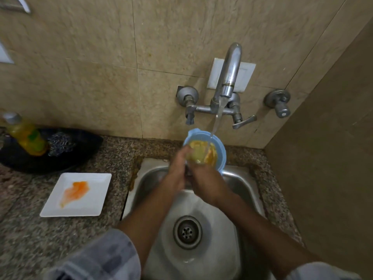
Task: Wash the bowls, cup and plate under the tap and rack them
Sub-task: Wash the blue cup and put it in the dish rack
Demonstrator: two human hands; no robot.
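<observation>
I see the blue bowl (221, 150) held above the far edge of the sink (238, 184), tilted toward me, with the stream from the tap (230, 73) landing just inside its far rim. Yellow-orange residue coats the inside.

Handling, as I judge it: the bowl looks like thin plastic, so light, fairly stiff and not fragile. Wet and greasy, it will be slippery. The rim is the best place to take hold, thumb inside and fingers outside, because the curved wall gives little purchase.

The left hand (178, 168) is at the bowl's near-left edge, with its fingers curled round the rim or wall; blur hides the exact contact. The right hand (205, 182) reaches in from the near right, and its fingers appear to lie inside the bowl on the residue. I cannot tell whether they are pressing flat or pinching the rim. Both forearms cross low over the sink basin, converging at the bowl.

On the worktop to the left of the sink lies a white square plate (80, 207), smeared orange and not yet washed. Farther left, a soap bottle (26, 136) and a steel scourer (60, 142) sit in a dark tray (84, 150). I see no rack and no cup.
</observation>
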